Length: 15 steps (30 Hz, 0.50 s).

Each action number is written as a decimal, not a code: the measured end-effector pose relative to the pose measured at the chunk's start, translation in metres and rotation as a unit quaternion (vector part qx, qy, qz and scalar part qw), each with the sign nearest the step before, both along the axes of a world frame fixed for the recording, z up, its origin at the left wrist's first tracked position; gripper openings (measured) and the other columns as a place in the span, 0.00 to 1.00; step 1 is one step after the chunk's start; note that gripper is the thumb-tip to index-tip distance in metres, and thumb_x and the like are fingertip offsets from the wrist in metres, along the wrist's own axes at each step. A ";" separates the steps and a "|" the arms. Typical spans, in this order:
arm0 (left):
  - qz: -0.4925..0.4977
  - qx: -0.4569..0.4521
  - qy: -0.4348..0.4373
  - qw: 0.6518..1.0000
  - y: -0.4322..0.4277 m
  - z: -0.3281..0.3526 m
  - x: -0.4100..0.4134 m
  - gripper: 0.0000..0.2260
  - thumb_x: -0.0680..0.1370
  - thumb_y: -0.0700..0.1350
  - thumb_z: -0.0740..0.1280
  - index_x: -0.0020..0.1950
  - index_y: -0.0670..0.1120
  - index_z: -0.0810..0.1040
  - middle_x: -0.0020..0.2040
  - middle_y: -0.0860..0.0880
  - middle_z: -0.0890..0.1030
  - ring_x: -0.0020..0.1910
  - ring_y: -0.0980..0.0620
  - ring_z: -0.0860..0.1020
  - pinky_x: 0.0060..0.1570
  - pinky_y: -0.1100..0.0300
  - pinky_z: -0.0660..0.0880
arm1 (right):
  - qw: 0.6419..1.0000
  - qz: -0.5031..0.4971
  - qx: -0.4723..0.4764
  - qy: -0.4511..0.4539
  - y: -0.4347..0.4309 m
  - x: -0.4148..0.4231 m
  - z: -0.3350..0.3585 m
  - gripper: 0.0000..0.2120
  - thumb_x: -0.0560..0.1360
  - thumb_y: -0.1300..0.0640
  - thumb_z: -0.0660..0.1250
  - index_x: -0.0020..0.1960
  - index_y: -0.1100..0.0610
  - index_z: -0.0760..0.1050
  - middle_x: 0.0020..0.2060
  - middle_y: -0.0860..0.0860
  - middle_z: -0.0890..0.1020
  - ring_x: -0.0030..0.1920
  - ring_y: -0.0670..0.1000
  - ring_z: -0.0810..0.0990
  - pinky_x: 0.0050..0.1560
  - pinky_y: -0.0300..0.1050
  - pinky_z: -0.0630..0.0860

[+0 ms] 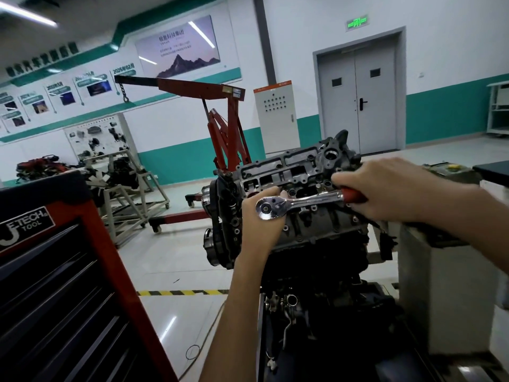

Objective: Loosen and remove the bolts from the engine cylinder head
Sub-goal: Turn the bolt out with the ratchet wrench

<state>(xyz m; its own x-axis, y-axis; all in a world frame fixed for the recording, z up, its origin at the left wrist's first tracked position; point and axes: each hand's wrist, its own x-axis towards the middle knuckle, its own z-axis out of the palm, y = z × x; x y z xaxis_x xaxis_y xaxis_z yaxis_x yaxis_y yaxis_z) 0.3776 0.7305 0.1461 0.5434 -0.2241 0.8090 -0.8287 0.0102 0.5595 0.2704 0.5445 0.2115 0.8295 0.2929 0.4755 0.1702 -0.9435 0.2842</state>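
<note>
Looming centre frame, the grey cast-metal engine cylinder head (292, 172) tops its dark block (319, 260); right hand (391, 188) wraps the red grip of the chrome ratchet wrench (303, 201), left hand (256, 230) curls round its round head at the casting's near side.

Bright chrome on the ratchet (297, 203), with a red grip (354, 194). Dull dark grey across the cylinder head (300, 166), shading to near black on the engine block (325, 260) below. Red frame and black drawers on the tool cabinet (68, 271), plus a black label (27, 223) with white lettering. Red paint over the engine hoist (192, 88). Yellow and black diagonal stripes along the floor tape (181, 292). White above a teal band on the wall (446, 111). Pale grey for the double door (360, 97). Green glow from the exit sign (357, 22). White on the electrical cabinet (275, 117), topped by an orange strip. Possibly a yellow cap (452, 167) at far right, too blurred to be sure.
</note>
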 end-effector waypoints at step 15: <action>-0.003 0.018 0.009 1.000 0.002 -0.001 0.003 0.19 0.79 0.36 0.64 0.28 0.42 0.64 0.26 0.51 0.63 0.27 0.56 0.62 0.30 0.60 0.59 | 0.931 0.089 0.319 0.155 0.032 -0.007 -0.086 0.12 0.71 0.61 0.64 0.39 0.44 0.68 0.29 0.47 0.74 0.24 0.42 0.73 0.26 0.35 0.71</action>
<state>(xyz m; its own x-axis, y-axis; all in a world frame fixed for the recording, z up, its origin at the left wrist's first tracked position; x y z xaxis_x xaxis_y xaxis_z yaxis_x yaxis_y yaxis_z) 0.3809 0.7323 0.1455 0.5559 -0.2564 0.7907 -0.8188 -0.0048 0.5741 0.2632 0.5764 0.1251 0.9213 0.1781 0.3457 0.3199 -0.8526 -0.4132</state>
